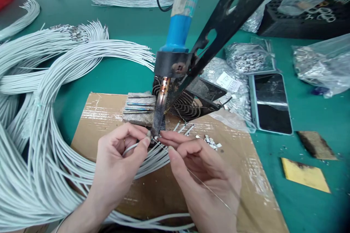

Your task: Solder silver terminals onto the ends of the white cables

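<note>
My left hand (120,156) is closed in a pinch on a white cable (130,148), its end close under the tip of a soldering iron (161,109). The iron has a blue handle and is clamped upright in a black metal bracket (232,11). Between thumb and fingers of my right hand (202,174) runs a thin solder wire (207,188), which reaches up to the iron's tip and trails down across the palm. The joint itself is small and partly hidden by my fingertips. Small metal terminals (211,141) lie on the cardboard just right of the tip.
Bundles of white cables (41,116) fill the left side. Behind the iron stand a small black fan (188,102) and a grey block (138,116) with metal rods. At right are bags of metal parts (246,58), a phone (270,102) and a yellow sponge (304,176). Cardboard (232,160) lies underneath.
</note>
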`<state>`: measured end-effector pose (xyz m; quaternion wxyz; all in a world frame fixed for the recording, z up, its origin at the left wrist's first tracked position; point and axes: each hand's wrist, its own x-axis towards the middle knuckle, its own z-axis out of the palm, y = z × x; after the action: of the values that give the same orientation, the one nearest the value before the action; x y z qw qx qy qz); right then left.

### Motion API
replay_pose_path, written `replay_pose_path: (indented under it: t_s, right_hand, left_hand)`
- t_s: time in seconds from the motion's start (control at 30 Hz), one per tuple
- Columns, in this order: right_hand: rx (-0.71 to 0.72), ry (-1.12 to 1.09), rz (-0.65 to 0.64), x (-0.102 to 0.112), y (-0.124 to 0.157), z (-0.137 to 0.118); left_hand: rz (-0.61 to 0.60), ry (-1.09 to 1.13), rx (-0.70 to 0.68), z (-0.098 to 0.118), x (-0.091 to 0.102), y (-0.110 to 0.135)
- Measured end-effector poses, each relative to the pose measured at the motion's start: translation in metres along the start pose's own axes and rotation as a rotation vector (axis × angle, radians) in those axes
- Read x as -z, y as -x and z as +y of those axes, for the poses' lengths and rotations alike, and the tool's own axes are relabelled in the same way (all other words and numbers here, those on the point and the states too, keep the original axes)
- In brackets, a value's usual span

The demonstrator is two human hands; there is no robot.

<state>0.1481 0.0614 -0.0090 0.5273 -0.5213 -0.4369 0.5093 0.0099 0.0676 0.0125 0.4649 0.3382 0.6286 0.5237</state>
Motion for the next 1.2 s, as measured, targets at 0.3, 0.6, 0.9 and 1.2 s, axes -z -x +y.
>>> replay_pose_path:
  t_s: [0.3,0.6,0.9,1.2]
  right_hand:
    - [0.061,0.020,-0.058,0.0056,-0.0032,0.0062]
    - [-0.001,-0.020,0.000,0.0002,-0.0004,0.0001]
    - [-0.028,0.011,0.014,-0.0001,-0.0003,0.0000]
    - [-0.003,-0.004,0.025,-0.0011,0.0000,-0.0001]
  left_hand:
    - [-0.011,0.004,0.010,-0.0031,0.0003,0.0004]
    - [-0.009,0.000,0.007,-0.0007,0.0008,0.0017]
    - [0.041,0.053,0.036,0.0018,-0.0057,0.0033]
    - [0.047,0.064,0.034,0.0008,-0.0047,0.0036]
